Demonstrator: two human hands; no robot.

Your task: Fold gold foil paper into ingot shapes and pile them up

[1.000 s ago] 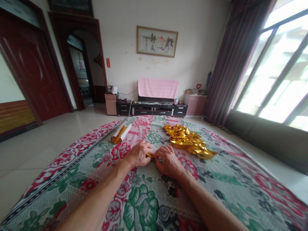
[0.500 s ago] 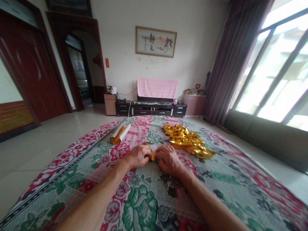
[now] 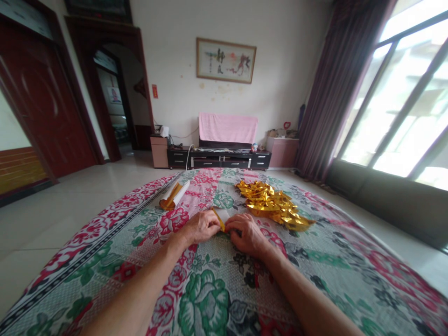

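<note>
A small sheet of gold foil paper (image 3: 221, 215), white on its other face, is held between my two hands over the flowered cloth. My left hand (image 3: 204, 227) pinches its left side with bent fingers. Close beside it, my right hand (image 3: 246, 232) grips the right side, thumb and fingers drawn together. A narrow gold strip shows along the near left edge of the white face. Just beyond my right hand lies a heap of folded gold foil pieces (image 3: 273, 204). Past my left hand rests a loosely curled gold-and-white roll of foil paper (image 3: 175, 195).
The flowered cloth (image 3: 205, 303) covers the broad surface under my hands, and its patterned border runs along the left. Across the room stands a low black cabinet (image 3: 220, 161) with a pink cloth (image 3: 228, 127) above it. A window (image 3: 402, 102) is at right.
The foil paper between my fingers has turned slightly, so its gold part now looks like a thinner strip and more white shows. My hands have barely moved.
</note>
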